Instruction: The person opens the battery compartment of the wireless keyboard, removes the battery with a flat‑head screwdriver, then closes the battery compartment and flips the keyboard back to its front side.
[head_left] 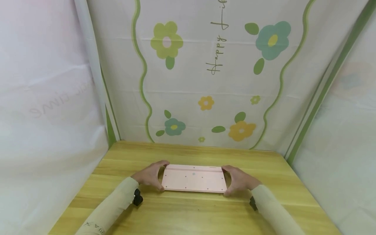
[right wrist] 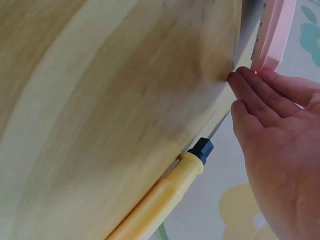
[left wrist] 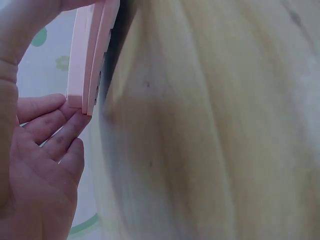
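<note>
A pink keyboard (head_left: 198, 182) lies underside up between my hands, small screws dotted across its back. My left hand (head_left: 150, 175) grips its left end, thumb at the near corner and fingers at the far one. On the opposite end, my right hand (head_left: 239, 179) holds it the same way. Both wrist views show the keyboard's edge (left wrist: 82, 70) with keys facing the wooden table and a dark gap beneath. A screwdriver (right wrist: 167, 195) with a yellow handle and black collar rests on the table beside my right hand; I cannot make it out in the head view.
The wooden table (head_left: 188, 215) runs back to a white cloth wall (head_left: 188, 78) printed with flowers. Pale cloth also hangs along the left side (head_left: 44, 130) and the right side (head_left: 346, 137). Small dark cameras sit at both wrists.
</note>
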{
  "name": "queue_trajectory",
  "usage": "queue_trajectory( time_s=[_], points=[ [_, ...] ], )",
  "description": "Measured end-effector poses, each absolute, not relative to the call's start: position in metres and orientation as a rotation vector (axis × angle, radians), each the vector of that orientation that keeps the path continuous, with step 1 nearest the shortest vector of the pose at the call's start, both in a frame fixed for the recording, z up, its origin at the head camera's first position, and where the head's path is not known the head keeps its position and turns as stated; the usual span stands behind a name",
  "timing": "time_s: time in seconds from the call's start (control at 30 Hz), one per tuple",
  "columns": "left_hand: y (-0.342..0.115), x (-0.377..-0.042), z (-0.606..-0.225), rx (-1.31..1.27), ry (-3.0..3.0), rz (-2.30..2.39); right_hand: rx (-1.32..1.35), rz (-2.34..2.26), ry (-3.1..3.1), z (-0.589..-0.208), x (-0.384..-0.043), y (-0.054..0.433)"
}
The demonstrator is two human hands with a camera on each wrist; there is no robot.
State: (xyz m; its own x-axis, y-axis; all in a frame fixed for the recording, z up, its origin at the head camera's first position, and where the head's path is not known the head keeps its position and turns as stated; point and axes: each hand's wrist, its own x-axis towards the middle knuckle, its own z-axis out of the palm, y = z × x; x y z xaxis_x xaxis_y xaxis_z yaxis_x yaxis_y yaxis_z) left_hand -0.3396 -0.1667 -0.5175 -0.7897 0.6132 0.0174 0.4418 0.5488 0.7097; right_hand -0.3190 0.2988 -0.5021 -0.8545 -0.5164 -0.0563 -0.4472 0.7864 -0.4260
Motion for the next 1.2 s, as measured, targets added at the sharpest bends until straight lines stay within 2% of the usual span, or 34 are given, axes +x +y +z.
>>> queue_trajectory(
  time_s=[0.43,0.67,1.07,1.2],
  points=[
    [-0.170,-0.338,-0.519,0.861,2.585,0.992,-0.817,-0.535,2.801,-0.504,-0.318,0.291],
    [-0.168,-0.340,-0.515,0.898,2.579,0.963,-0.763,-0.490,2.777,-0.501,-0.318,0.292],
    [-0.171,-0.338,-0.512,0.858,2.580,0.907,-0.804,-0.407,2.801,-0.481,-0.320,0.291],
    [-0.174,-0.336,-0.512,0.839,2.581,0.895,-0.890,-0.413,2.869,-0.470,-0.328,0.290]
  ],
)
